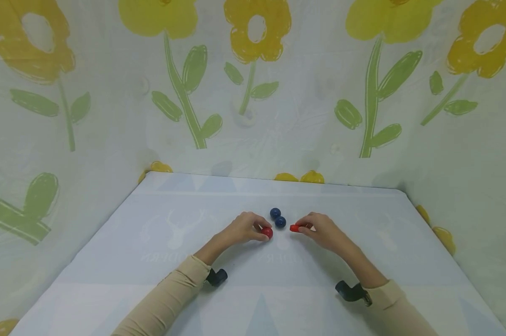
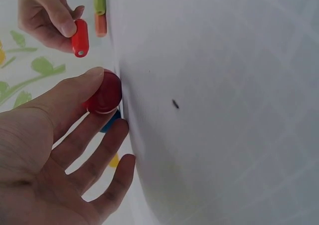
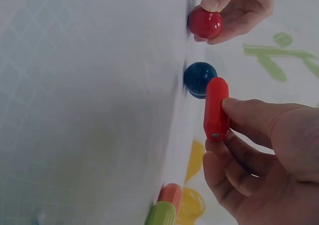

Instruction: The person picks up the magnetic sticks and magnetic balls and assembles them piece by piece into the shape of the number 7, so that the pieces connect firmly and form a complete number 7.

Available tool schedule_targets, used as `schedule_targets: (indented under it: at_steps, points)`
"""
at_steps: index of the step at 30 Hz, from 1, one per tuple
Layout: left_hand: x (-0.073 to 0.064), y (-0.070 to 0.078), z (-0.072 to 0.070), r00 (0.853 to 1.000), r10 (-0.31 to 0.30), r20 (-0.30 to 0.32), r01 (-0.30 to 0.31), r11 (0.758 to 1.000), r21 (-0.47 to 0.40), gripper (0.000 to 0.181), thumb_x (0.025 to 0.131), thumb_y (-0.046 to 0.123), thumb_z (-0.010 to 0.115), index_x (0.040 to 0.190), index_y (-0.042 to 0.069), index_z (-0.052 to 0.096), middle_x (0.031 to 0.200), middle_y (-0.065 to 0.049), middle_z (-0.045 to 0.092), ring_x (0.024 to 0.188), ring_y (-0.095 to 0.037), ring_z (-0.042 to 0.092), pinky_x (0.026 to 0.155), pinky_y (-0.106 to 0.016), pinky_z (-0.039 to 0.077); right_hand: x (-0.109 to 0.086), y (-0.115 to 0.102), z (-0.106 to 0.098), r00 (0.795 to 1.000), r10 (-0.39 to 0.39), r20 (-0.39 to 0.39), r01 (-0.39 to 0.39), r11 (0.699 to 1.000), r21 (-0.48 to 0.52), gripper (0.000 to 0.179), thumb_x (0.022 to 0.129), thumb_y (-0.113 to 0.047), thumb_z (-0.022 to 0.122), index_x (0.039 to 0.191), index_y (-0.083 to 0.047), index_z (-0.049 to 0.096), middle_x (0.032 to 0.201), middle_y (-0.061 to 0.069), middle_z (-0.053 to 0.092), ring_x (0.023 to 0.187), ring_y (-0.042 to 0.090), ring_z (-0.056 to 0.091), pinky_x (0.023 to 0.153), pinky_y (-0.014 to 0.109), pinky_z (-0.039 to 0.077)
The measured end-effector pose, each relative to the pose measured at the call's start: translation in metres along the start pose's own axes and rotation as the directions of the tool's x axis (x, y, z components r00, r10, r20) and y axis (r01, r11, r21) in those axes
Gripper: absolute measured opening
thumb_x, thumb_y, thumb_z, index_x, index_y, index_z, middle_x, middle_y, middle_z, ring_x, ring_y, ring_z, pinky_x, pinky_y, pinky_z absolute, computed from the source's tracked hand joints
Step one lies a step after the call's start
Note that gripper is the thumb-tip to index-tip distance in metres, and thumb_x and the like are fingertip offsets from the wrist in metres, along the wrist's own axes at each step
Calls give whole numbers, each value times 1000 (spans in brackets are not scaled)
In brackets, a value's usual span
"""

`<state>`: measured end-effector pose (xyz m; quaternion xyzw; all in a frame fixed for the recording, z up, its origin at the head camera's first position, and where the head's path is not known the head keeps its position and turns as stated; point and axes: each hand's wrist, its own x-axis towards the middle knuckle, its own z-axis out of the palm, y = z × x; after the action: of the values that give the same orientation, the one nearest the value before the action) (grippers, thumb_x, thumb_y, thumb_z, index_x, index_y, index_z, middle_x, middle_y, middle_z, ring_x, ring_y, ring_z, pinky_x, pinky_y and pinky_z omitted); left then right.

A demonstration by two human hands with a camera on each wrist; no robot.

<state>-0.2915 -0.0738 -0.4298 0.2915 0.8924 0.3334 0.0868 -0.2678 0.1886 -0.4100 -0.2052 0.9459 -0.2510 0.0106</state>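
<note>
My left hand (image 1: 247,228) pinches a glossy red ball (image 1: 267,232) between thumb and index finger, low at the white tabletop; the other fingers are spread. Across from it, my right hand (image 1: 322,230) holds a short red rod (image 3: 216,108) with rounded ends and a small hole in one end, gripped by thumb and fingertips. Between and just behind the hands, two dark blue balls (image 1: 280,222) lie close together on the table. In the right wrist view, a blue ball (image 3: 194,79) is partly covered by the red rod.
An orange rod (image 3: 171,194) and a green rod (image 3: 162,214) lie side by side on the table beyond the right hand, hidden in the head view. Black wrist mounts (image 1: 349,291) stick out near both sleeves. Flower-printed sheeting (image 1: 294,135) surrounds the table (image 1: 244,266).
</note>
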Motion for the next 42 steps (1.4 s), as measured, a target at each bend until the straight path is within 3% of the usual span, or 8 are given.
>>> schedule_targets:
  at_steps: [13, 20, 26, 35, 42]
  points:
    - [-1, 0, 0, 1000, -6, 2, 6, 1000, -8, 32, 82, 15, 79, 114, 12, 74, 105, -1, 74, 91, -11, 68, 78, -22, 55, 2, -3, 5, 999, -32, 9, 32, 999, -6, 18, 90, -11, 70, 107, -9, 74, 92, 0, 69, 84, 12, 59, 81, 35, 56]
    - [-2, 1, 0, 1000, -4, 3, 4, 1000, -15, 32, 83, 15, 78, 114, 12, 73, 105, -1, 74, 92, -12, 68, 78, -23, 55, 3, -7, 9, 998, -57, 4, 57, 998, -17, 18, 89, -12, 70, 106, -11, 75, 90, -3, 68, 83, 10, 58, 78, 26, 54]
    - [-2, 1, -1, 1000, 2, 6, -2, 1000, -17, 32, 83, 14, 78, 115, 11, 73, 105, -2, 75, 93, -13, 69, 79, -24, 56, 7, -13, 13, 999, -45, 6, 45, 999, -2, 15, 89, -13, 71, 103, -13, 76, 89, -3, 69, 83, 10, 58, 80, 30, 55]
    - [-2, 1, -1, 1000, -3, 14, 3, 1000, -21, 33, 84, 14, 77, 116, 10, 72, 106, -2, 74, 93, -13, 69, 80, -24, 56, 11, -20, 19, 999, -23, 22, 23, 1000, 4, 14, 89, -16, 72, 102, -15, 76, 86, -5, 68, 82, 9, 56, 76, 23, 51]
    - [-2, 1, -1, 1000, 2, 6, -2, 1000, -20, 33, 83, 14, 78, 116, 11, 73, 107, -3, 75, 94, -13, 69, 80, -24, 56, 13, -25, 23, 999, 6, 39, -6, 1000, -2, 14, 88, -15, 72, 102, -14, 76, 86, -5, 66, 82, 9, 56, 78, 25, 53]
